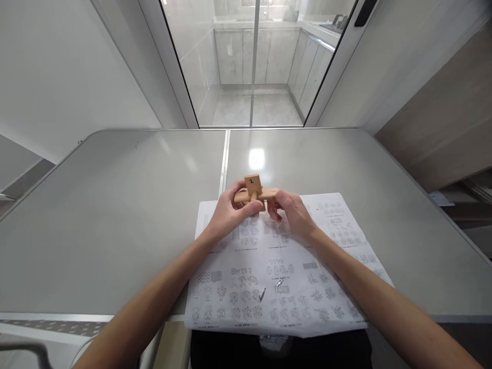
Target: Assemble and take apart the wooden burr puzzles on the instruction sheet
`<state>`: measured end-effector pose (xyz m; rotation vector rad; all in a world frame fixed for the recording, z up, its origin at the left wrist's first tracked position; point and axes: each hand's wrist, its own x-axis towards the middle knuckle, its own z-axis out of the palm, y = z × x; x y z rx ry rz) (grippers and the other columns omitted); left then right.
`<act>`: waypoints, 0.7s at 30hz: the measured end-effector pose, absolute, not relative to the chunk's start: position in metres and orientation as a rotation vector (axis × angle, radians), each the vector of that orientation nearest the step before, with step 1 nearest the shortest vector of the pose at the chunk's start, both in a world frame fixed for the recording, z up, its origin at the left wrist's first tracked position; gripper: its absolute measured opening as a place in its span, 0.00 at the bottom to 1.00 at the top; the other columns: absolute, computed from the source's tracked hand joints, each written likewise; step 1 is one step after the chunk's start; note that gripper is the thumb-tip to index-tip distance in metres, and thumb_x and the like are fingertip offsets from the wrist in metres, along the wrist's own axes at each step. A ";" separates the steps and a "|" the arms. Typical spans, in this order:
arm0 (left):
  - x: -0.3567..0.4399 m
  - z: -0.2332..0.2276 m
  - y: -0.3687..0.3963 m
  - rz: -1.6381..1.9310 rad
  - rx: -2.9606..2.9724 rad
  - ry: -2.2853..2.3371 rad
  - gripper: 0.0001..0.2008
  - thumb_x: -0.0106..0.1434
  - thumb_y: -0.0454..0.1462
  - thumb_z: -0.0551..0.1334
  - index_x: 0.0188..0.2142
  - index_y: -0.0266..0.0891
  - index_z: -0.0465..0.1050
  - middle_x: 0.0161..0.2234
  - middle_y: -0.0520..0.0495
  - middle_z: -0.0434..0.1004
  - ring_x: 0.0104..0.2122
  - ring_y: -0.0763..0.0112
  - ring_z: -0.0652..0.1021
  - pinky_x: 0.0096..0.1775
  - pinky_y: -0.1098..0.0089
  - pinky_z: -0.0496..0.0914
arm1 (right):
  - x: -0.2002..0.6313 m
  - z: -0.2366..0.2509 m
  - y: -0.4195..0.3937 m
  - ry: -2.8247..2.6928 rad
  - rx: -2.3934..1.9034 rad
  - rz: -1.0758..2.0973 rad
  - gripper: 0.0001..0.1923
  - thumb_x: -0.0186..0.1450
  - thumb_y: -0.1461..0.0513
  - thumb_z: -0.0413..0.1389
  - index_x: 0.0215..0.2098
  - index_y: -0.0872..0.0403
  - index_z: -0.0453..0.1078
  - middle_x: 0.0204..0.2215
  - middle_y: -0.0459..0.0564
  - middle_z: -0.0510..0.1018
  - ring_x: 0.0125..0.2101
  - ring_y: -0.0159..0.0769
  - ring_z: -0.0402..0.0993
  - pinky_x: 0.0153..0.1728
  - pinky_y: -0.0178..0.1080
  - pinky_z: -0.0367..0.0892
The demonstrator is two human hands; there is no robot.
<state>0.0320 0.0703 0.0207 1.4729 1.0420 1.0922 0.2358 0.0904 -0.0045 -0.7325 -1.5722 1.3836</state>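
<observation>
Both of my hands hold a small wooden puzzle made of crossed light-brown bars, just above the far edge of a printed paper sheet. One upright bar shows the number 2 on its end. My left hand grips the puzzle's left side with thumb and fingers curled around it. From the right, my right hand pinches the end of a horizontal bar. The lower pieces are partly hidden by my fingers.
The sheet, covered with rows of small diagrams, lies on a grey table with a seam down its middle and hangs over the near edge. A glass sliding door stands behind the table. A wooden panel is at the right.
</observation>
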 end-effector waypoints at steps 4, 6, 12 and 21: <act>0.035 0.021 0.069 1.106 1.599 1.099 0.38 0.57 0.49 0.78 0.63 0.44 0.70 0.52 0.41 0.82 0.46 0.58 0.84 0.44 0.62 0.81 | 0.240 -0.002 0.095 -1.470 -0.735 1.618 0.29 0.76 0.44 0.53 0.23 0.52 0.66 0.16 0.41 0.64 0.18 0.30 0.58 0.23 0.38 0.56; 0.036 0.021 0.069 1.129 1.645 1.113 0.40 0.55 0.47 0.79 0.64 0.45 0.69 0.54 0.40 0.81 0.45 0.59 0.83 0.41 0.63 0.81 | 0.240 0.000 0.096 -1.423 -0.746 1.676 0.28 0.74 0.47 0.56 0.20 0.51 0.62 0.15 0.40 0.61 0.18 0.30 0.55 0.22 0.38 0.55; 0.036 0.018 0.069 1.203 1.806 1.146 0.38 0.54 0.46 0.80 0.62 0.48 0.71 0.56 0.40 0.79 0.48 0.58 0.80 0.44 0.61 0.80 | 0.236 0.003 0.096 -1.381 -0.744 1.715 0.29 0.73 0.47 0.56 0.19 0.49 0.56 0.15 0.39 0.55 0.18 0.29 0.49 0.20 0.37 0.52; 0.034 0.014 0.074 1.247 1.865 1.122 0.39 0.53 0.48 0.81 0.62 0.48 0.72 0.55 0.42 0.79 0.47 0.59 0.81 0.49 0.57 0.79 | 0.233 -0.001 0.094 -1.429 -0.720 1.732 0.32 0.77 0.43 0.51 0.20 0.50 0.57 0.15 0.39 0.58 0.18 0.29 0.51 0.22 0.37 0.56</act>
